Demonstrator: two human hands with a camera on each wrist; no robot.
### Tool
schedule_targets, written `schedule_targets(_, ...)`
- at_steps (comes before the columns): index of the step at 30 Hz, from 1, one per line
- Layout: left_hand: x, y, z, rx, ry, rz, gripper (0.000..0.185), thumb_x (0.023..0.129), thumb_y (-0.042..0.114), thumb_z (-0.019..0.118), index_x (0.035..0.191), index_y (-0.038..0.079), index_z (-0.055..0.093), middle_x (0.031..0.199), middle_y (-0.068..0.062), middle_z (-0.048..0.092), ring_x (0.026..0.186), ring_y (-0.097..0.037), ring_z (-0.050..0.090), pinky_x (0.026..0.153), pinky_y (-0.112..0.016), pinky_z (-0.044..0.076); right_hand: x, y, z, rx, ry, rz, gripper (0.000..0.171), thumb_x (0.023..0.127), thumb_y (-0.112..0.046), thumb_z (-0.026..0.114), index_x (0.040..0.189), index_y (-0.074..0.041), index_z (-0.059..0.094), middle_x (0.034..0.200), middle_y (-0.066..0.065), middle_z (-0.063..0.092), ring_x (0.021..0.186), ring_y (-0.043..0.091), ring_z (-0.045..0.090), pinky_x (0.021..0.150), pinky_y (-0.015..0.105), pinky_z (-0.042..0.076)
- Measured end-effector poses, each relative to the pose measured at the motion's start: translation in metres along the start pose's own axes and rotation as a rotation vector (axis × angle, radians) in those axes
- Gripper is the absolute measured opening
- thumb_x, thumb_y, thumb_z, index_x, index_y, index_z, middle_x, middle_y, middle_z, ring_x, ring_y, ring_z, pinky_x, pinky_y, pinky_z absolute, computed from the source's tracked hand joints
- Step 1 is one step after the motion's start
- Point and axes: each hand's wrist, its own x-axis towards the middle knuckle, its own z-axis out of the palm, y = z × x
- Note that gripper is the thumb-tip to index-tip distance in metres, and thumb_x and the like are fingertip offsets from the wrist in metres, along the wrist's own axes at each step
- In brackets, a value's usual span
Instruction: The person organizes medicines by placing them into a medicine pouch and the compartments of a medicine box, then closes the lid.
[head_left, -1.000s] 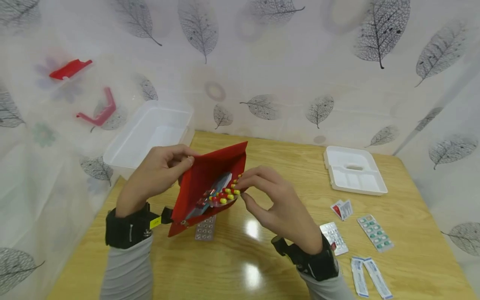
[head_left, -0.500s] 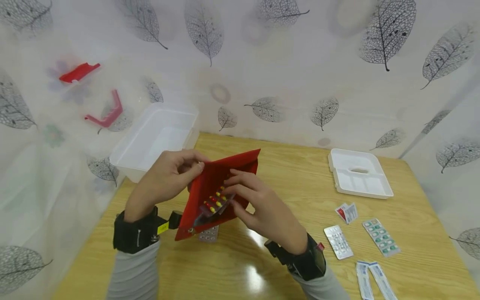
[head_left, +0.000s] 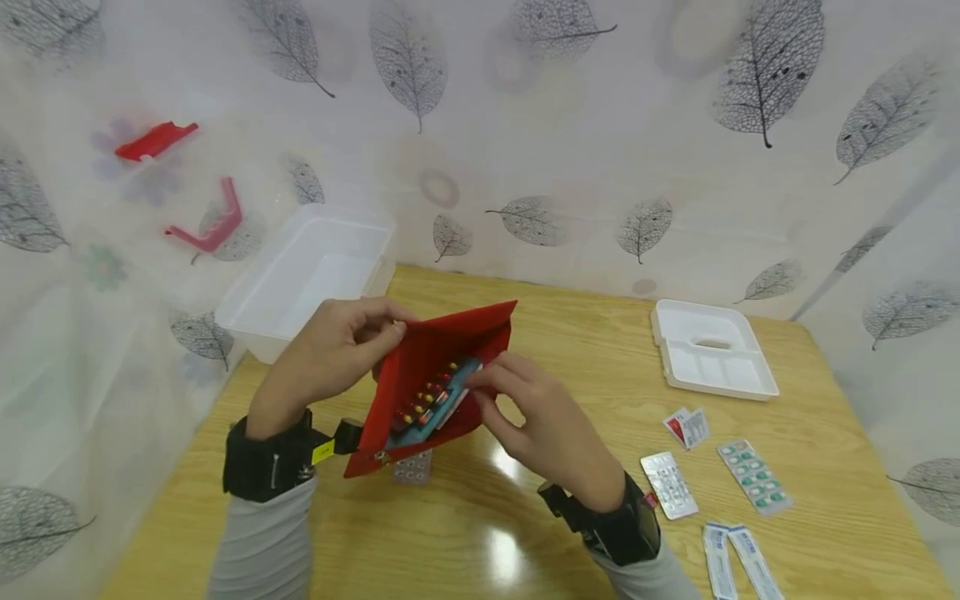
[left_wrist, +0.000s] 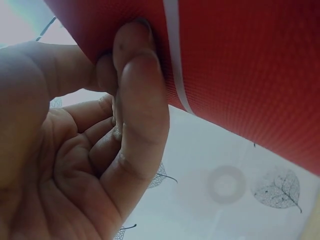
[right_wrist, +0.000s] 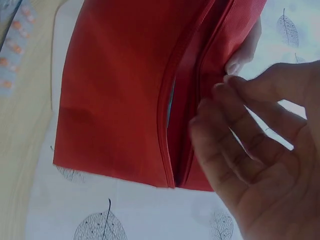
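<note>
My left hand [head_left: 330, 358] pinches the upper left edge of a red fabric pouch [head_left: 456, 323] between thumb and fingers; the left wrist view shows the grip on the red cloth [left_wrist: 235, 60] up close. Tilted toward me, the pouch gapes. Inside lie a blister pack of red-and-yellow capsules [head_left: 426, 403] and a blue flat pack [head_left: 457, 398], partly hidden by the pouch walls. My right hand [head_left: 536, 417] is at the right side of the mouth, fingertips by the rim. The right wrist view shows its fingers [right_wrist: 215, 150] loosely bent, with nothing visible between them.
One blister pack [head_left: 412, 468] lies partly under the pouch. To the right are a silver blister pack [head_left: 669, 485], a green-capsule pack [head_left: 753, 477], a folded sachet [head_left: 686, 427] and two narrow packets [head_left: 731, 562]. A white tray [head_left: 716, 337] and white bin [head_left: 307, 271] stand at the back.
My right hand went into the pouch with the capsule pack, then drew back to the rim. The capsule pack now lies inside. My left hand keeps its hold on the pouch.
</note>
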Motion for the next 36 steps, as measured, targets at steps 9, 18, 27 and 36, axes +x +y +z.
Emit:
schedule_targets(9, 0.001, -0.001, 0.000, 0.026, 0.043, -0.008, 0.019, 0.103, 0.012, 0.058, 0.112, 0.006, 0.073, 0.081, -0.007, 0.072, 0.057, -0.017, 0.066, 0.053, -0.032, 0.056, -0.013, -0.006, 0.015, -0.086, -0.446, 0.117, 0.009, 0.093, -0.013, 0.064, 0.098, -0.018, 0.070, 0.087, -0.013, 0.064, 0.077, 0.000, 0.057, 0.070, 0.018, 0.050)
schedule_targets(18, -0.003, -0.003, -0.005, 0.037, 0.083, -0.042, 0.019, 0.103, 0.015, 0.058, 0.111, 0.008, 0.073, 0.077, -0.008, 0.066, 0.056, -0.017, 0.059, 0.046, -0.029, 0.047, -0.025, -0.007, 0.079, -0.358, -0.636, 0.059, 0.026, 0.093, -0.027, 0.068, 0.117, -0.018, 0.072, 0.119, -0.001, 0.064, 0.105, 0.012, 0.059, 0.083, 0.026, 0.053)
schedule_targets(27, -0.002, -0.001, -0.006, 0.041, 0.090, -0.021, 0.018, 0.103, 0.014, 0.059, 0.111, 0.008, 0.074, 0.084, -0.009, 0.071, 0.056, -0.018, 0.059, 0.046, -0.029, 0.047, -0.036, 0.006, 0.112, -0.405, -0.596, 0.110, 0.046, 0.093, -0.031, 0.069, 0.138, -0.032, 0.063, 0.141, 0.002, 0.056, 0.127, 0.022, 0.052, 0.088, 0.031, 0.053)
schedule_targets(36, -0.002, 0.001, -0.005, 0.034, 0.071, -0.027, 0.019, 0.103, 0.014, 0.058, 0.113, 0.006, 0.073, 0.085, -0.010, 0.072, 0.058, -0.021, 0.063, 0.051, -0.030, 0.052, -0.031, 0.002, 0.110, -0.374, -0.572, 0.145, 0.010, 0.091, -0.024, 0.076, 0.101, -0.023, 0.074, 0.103, -0.006, 0.063, 0.088, 0.010, 0.058, 0.062, 0.017, 0.046)
